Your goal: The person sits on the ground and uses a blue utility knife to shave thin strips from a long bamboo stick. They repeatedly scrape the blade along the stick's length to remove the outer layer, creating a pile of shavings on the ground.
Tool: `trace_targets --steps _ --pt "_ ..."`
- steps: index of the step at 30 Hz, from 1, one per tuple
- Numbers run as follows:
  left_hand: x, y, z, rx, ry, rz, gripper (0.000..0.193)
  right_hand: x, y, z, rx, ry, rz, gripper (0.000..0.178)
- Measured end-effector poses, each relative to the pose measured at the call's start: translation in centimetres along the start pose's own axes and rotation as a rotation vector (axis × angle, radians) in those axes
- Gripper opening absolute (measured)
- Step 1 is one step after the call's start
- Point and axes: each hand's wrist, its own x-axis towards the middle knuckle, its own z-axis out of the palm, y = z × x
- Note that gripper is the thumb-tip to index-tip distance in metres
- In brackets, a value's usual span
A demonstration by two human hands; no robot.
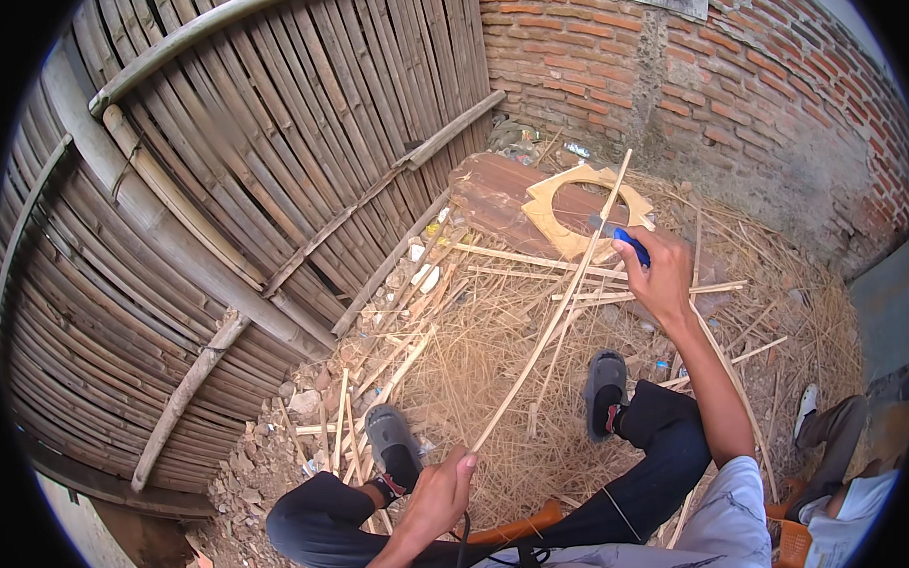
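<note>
A long, thin bamboo strip [525,368] runs slanting up and away between my hands. My left hand [437,501] is closed around its near end, low in the view. My right hand [665,281] grips a blue-handled knife [633,247], its grey blade lying against the far part of the strip. Behind the blade, a pale flat panel [543,209] with a large round hole rests on a brown board [488,193]. More cut strips [536,257] lie crossed on the ground just this side of the board.
A bamboo slat wall [229,146] rises on the left and a brick wall [573,58] at the back. Shavings [503,326] and rubble cover the ground around my sandals [390,437]. Another person's leg [836,435] is at the right, beside an orange seat [793,546].
</note>
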Motion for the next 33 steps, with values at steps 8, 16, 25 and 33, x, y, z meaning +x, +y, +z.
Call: trace_targets --steps 8,16,25,33 --pt "0.5 -2.5 0.4 -0.407 -0.072 -0.054 0.036 0.2 -1.0 -0.1 0.096 0.001 0.096 0.033" --pt "1.0 -1.0 -0.7 0.097 0.297 0.082 0.029 0.1 -0.4 -0.2 0.054 0.061 0.012 0.033" --pt "1.7 -2.5 -0.8 -0.760 -0.126 -0.293 0.027 -0.2 2.3 0.0 0.350 -0.053 0.128 0.026" --pt "2.8 -1.5 -0.1 0.042 0.391 0.049 0.024 -0.9 8.1 0.0 0.327 -0.399 0.305 0.033"
